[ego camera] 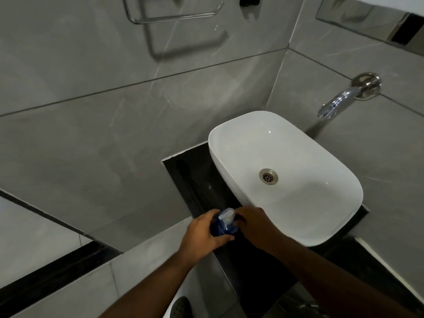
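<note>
A blue bottle (223,228) with a white pump top stands on the black counter (195,175) just left of the white basin (298,203). My left hand (202,232) grips the bottle's body from the left, thumb across its near side. My right hand (254,222) is at the bottle's right side, fingers curled against it close to the pump. The bottle's lower part is hidden by my hands.
A chrome tap (337,102) juts from the grey tiled wall above the basin, whose drain (268,176) shows in its floor. A chrome towel holder (169,17) hangs on the wall at top. A white object with a dark perforated disc (181,307) shows at the bottom edge.
</note>
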The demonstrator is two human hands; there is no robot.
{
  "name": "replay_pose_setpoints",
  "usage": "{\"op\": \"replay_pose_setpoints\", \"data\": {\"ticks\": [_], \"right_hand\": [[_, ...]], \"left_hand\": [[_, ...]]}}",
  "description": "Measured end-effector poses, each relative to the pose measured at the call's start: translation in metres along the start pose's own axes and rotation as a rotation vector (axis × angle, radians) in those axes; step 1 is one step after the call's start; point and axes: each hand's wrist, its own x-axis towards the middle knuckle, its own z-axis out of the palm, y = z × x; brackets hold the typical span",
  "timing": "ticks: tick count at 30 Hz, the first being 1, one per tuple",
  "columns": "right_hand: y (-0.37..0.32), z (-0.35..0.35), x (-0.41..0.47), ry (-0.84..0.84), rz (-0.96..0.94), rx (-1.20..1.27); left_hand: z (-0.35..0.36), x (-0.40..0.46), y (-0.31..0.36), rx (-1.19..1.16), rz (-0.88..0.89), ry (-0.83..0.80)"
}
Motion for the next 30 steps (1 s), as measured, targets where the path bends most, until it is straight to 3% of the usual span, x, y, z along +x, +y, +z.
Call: {"op": "replay_pose_setpoints", "data": {"ticks": [4, 18, 22, 28, 30], "right_hand": [[-0.013, 0.004, 0.025, 0.131, -0.020, 0.117], [-0.081, 0.011, 0.204, 0.187, -0.093, 0.164], [-0.083, 0.009, 0.225, 0.219, -0.114, 0.120], [-0.086, 0.004, 0.232, 0.129, -0.079, 0.047], [-0.095, -0.009, 0.225, 0.229, -0.063, 0.092]], "left_hand": [[-0.019, 0.021, -0.011, -0.018, -0.013, 0.048], [-0.126, 0.156, -0.065, -0.056, -0.083, 0.216], [-0.137, 0.173, -0.072, -0.050, -0.068, 0.213], [-0.141, 0.179, -0.070, -0.033, -0.066, 0.207], [-0.143, 0.179, -0.062, 0.007, -0.083, 0.195]]}}
